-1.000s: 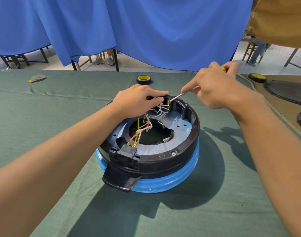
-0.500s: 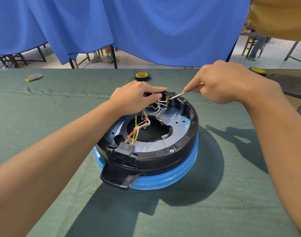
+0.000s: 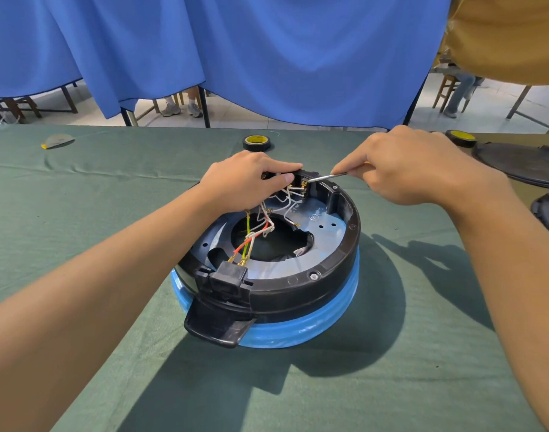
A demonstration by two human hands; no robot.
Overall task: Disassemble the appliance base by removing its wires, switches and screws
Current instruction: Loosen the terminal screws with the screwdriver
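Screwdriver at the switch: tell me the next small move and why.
Probably lever the screwdriver tip gently at the terminals to loosen the white wires. The right hand holds the tool with its tip at the switch, the left hand pinches that switch at the far rim of the base, and the wires run into it.

left hand (image 3: 245,182): bare | right hand (image 3: 416,173): bare | 2 forearms: bare, unsleeved

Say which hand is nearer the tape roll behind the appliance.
Left. The left hand sits just in front of the tape roll; the right hand is farther, to its right.
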